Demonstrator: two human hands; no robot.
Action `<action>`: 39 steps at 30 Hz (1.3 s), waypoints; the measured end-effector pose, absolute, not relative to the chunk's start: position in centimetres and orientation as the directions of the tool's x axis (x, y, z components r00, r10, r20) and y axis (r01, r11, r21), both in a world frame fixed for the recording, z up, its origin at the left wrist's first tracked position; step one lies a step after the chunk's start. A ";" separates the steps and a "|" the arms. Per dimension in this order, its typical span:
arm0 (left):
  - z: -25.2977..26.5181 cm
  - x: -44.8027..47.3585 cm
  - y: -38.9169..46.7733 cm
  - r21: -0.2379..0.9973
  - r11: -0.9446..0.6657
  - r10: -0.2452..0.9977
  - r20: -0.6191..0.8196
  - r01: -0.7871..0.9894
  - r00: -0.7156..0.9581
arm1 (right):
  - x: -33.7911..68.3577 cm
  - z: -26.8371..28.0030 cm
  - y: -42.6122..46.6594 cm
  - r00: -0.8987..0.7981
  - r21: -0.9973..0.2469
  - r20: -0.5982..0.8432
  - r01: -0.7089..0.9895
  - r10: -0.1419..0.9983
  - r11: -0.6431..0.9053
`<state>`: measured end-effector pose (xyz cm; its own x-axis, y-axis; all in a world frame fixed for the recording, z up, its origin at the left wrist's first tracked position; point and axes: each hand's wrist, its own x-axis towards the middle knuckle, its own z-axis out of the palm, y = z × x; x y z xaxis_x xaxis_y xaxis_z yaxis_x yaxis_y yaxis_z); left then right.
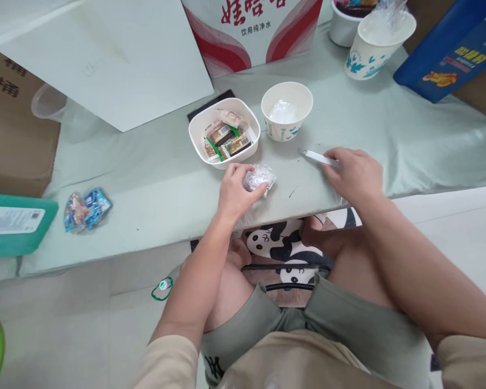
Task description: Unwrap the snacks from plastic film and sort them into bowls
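Observation:
My left hand (238,189) is closed around a crumpled ball of clear plastic wrap (261,177) on the cloth-covered table. In my right hand (358,175) is a slim white utility knife (321,158), its grey tip pointing left, away from the plastic ball. Just beyond my left hand stands a white bowl (194,141) holding several small wrapped snack packets (229,135). To the right of that bowl, a paper cup (287,128) with a blue leaf print has some clear plastic inside.
A white board (117,59) and a red-and-white water carton (255,40) stand at the back. Another paper cup (368,56) stuffed with plastic is at the back right, near a blue package (441,59). Blue snack packets (89,209) lie left, by a green package (14,246).

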<state>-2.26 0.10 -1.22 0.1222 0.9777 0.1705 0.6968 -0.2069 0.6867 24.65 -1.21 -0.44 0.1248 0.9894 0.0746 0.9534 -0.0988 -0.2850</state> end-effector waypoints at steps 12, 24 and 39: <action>-1.0 -3.5 0.5 0.941 0.050 0.999 -0.048 0.336 -0.016 | 20.1 -0.9 -0.7 -0.154 -0.555 0.327 0.767 0.932 0.321; -1.1 -6.3 0.7 0.945 0.277 0.958 -0.260 0.174 -0.118 | 17.3 -1.6 -0.5 -0.324 -0.665 0.266 0.620 0.908 0.416; -1.4 -8.7 0.0 0.869 0.227 0.962 -0.129 0.440 -0.241 | 15.8 -0.8 -1.4 -0.003 -0.789 0.323 0.551 0.946 0.272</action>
